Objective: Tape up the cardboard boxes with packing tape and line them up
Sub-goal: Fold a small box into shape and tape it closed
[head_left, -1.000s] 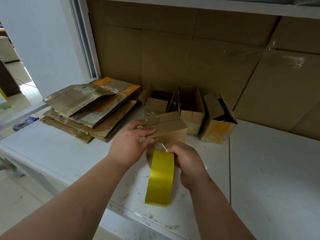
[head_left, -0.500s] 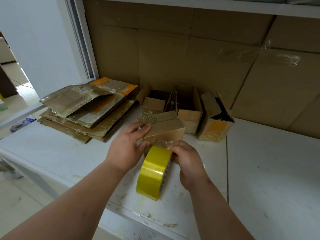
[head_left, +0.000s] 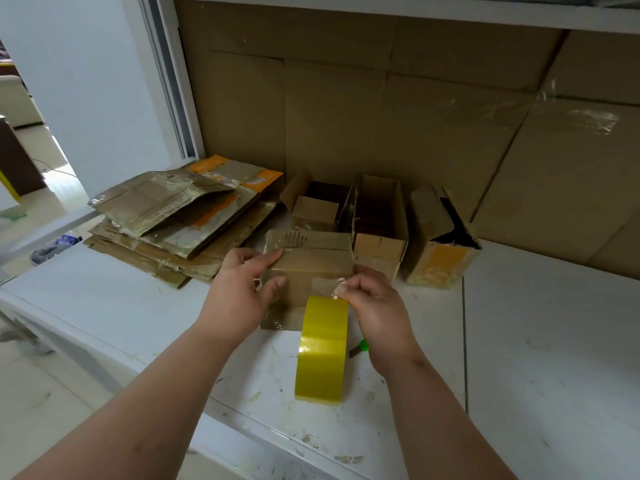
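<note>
One closed cardboard box (head_left: 310,268) sits near the front edge of the white surface (head_left: 540,344). The left hand (head_left: 239,292) grasps its left end, fingers on top and thumb on the near face. The right hand (head_left: 375,308) pinches the clear tape end (head_left: 329,284) against the box's near face — one yellow tape roll (head_left: 322,351) hangs below it. Three open boxes (head_left: 379,226) stand in a row toward the back edge, and one stack of flattened cartons (head_left: 180,220) lies at the back left corner.
</note>
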The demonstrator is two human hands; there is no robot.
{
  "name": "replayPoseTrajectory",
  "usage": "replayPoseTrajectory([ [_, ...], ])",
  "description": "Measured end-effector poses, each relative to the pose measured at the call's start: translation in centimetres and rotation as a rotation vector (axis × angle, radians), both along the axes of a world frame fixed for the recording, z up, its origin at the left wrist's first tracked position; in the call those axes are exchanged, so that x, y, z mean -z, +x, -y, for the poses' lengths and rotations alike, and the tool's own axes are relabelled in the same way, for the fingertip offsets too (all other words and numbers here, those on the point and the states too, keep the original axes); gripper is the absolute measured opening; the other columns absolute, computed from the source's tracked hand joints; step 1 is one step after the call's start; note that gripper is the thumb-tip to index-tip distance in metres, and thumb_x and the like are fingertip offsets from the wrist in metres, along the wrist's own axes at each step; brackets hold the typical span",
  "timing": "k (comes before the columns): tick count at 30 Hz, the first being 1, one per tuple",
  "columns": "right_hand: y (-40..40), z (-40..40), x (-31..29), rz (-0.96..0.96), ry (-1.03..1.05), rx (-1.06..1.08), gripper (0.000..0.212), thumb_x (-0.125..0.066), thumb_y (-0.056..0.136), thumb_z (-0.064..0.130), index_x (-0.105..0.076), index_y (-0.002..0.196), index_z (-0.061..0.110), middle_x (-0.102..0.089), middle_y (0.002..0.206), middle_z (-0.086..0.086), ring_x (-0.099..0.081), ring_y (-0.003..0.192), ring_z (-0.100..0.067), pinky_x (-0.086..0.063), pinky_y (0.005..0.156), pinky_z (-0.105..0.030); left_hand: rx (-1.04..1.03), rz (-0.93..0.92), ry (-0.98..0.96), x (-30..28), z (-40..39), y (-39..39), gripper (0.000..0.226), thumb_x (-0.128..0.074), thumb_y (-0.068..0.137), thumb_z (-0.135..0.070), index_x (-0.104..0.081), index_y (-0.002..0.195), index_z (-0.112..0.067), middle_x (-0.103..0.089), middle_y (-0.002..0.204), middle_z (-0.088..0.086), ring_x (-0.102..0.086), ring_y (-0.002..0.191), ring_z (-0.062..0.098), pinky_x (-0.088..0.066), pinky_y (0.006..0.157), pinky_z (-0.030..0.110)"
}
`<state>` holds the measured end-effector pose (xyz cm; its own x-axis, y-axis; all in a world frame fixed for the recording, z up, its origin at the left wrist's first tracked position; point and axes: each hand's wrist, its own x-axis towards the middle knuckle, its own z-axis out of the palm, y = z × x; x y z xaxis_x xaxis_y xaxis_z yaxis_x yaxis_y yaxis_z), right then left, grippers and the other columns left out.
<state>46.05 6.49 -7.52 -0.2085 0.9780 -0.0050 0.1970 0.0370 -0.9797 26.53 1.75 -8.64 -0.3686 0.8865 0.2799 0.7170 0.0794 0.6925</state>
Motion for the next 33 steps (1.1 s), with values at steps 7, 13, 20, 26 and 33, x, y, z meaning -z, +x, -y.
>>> replayPoseTrajectory([
  [7, -0.7, 1.0, -0.1, -0.131, -0.12, -0.046, 0.025, -0.064, 0.092, 0.017, -0.061, 0.068, 0.02, -0.069, 0.095, -0.015, -0.06, 0.082, -0.016, -0.044, 0.074, -0.03, -0.232, 0.228, 0.04, -0.8, 0.1, -1.0, 0.042, -0.069, 0.092, -0.02, -0.062, 0.131, -0.034, -0.063, 0.133, -0.004, -0.059, 0.116, 0.014, -0.039, 0.096, 0.022],
  [13, -0.7, 0.3, 0.3, -0.172, -0.167, -0.052, 0.021, -0.062, 0.092, 0.015, -0.065, 0.072, 0.018, -0.074, 0.094, -0.002, -0.066, 0.098, -0.023, -0.05, 0.089, -0.042, -0.215, 0.28, 0.047, -0.9, -0.1, -1.4, 0.037, -0.056, 0.099, -0.014, -0.062, 0.131, -0.032, -0.058, 0.14, -0.003, -0.054, 0.125, 0.016, -0.038, 0.1, 0.024],
  [20, -1.0, 0.3, -0.1, -0.234, -0.135, -0.077, 0.016, -0.067, 0.079, 0.022, -0.062, 0.064, 0.021, -0.07, 0.096, 0.003, -0.062, 0.095, -0.021, -0.044, 0.09, -0.039, -0.031, -0.318, -0.024, -3.4, -0.9, 2.5, 0.082, -0.038, 0.08, -0.076, -0.05, 0.142, -0.023, -0.044, 0.148, 0.008, -0.034, 0.136, 0.036, -0.031, 0.109, 0.05],
  [26, -0.3, 0.0, -0.6, -0.234, -0.097, -0.095, 0.023, -0.065, 0.086, 0.009, -0.062, 0.065, 0.017, -0.063, 0.126, 0.003, -0.056, 0.12, -0.018, -0.038, 0.109, -0.042, 0.004, -0.356, -0.196, -3.1, -1.8, 2.3, 0.077, -0.057, 0.077, -0.075, -0.049, 0.142, -0.035, -0.041, 0.15, -0.009, -0.026, 0.142, 0.025, -0.02, 0.119, 0.05],
  [33, 0.5, -0.8, -0.5, -0.315, -0.113, -0.12, 0.029, -0.068, 0.083, 0.011, -0.066, 0.059, 0.026, -0.053, 0.145, 0.001, -0.042, 0.139, -0.015, -0.023, 0.12, -0.05, 0.131, -0.233, -0.123, -3.6, -1.0, 1.3, 0.064, -0.069, 0.079, -0.043, -0.056, 0.139, -0.024, -0.044, 0.15, -0.01, -0.027, 0.143, 0.014, -0.017, 0.114, 0.023],
])
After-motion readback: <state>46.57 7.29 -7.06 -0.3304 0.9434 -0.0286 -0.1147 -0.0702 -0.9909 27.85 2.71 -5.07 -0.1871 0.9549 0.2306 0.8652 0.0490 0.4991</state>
